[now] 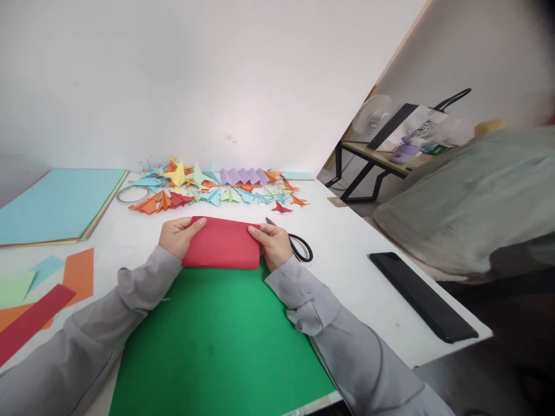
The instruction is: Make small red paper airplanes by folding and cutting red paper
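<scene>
A sheet of red paper (223, 244), bent over on itself, is held up above the far end of a green sheet (217, 335). My left hand (180, 236) pinches its left upper corner, thumb on top. At the right upper corner my right hand (273, 241) grips the same paper between thumb and fingers. Black-handled scissors (303, 248) lie just beyond my right hand, partly hidden by it. Behind the red paper, several folded paper shapes (212, 196) in orange, blue, green, yellow and red line the back of the table.
Large coloured sheets (60, 202) are stacked at the back left, beside a tape roll (132, 194). Paper scraps (80, 277) lie near my left forearm. A black phone (422, 294) rests by the table's right edge. Beyond it, a person in a grey-green garment (472, 196) is near a bench (373, 153).
</scene>
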A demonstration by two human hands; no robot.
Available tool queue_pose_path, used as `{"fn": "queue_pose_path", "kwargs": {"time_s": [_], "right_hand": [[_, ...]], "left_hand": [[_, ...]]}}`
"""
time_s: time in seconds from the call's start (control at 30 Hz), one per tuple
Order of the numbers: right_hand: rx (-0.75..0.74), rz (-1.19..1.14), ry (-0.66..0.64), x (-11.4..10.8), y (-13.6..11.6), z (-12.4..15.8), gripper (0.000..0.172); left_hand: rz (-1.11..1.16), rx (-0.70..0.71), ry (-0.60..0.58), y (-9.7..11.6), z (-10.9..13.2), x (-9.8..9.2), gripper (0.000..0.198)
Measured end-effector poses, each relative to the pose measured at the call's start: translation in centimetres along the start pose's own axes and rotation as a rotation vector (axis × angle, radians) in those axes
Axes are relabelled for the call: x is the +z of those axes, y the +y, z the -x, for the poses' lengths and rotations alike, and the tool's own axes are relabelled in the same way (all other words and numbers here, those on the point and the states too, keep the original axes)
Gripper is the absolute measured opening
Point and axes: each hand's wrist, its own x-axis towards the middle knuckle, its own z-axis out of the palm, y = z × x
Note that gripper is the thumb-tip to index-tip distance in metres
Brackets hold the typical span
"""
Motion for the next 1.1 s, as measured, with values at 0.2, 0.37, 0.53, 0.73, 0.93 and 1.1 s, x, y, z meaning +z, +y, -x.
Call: {"fn": "queue_pose_path", "kwargs": {"time_s": [0.2,0.37,0.53,0.73,0.93,1.1], "right_hand": [[0.006,-0.01,0.008,0.01,0.0,-0.06,0.031],[-0.006,-0.017,0.0,-0.1,0.17,-0.2,0.03],[-0.003,-0.021,0.03,-0.08,0.11,-0.14,0.031],[-0.003,-0.02,0.03,-0.14,0.16,-0.19,0.031],[-0.011,-0.04,0.03,-0.2,0.21,-0.25,0.03],[0.005,-0.054,0.03,-0.02,-0.14,0.02,0.03]], "left_hand": [[0.001,0.008,0.015,-0.02,0.01,0.08,0.041],[0.054,-0.003,0.003,-0.09,0.13,0.22,0.041],[0.106,-0.016,-0.005,0.07,0.57,0.54,0.04],[0.134,-0.033,-0.018,-0.04,0.52,0.61,0.042],[0.114,-0.043,0.002,-0.26,0.1,0.37,0.04],[0.122,-0.05,0.007,-0.29,-0.02,0.18,0.036]]}}
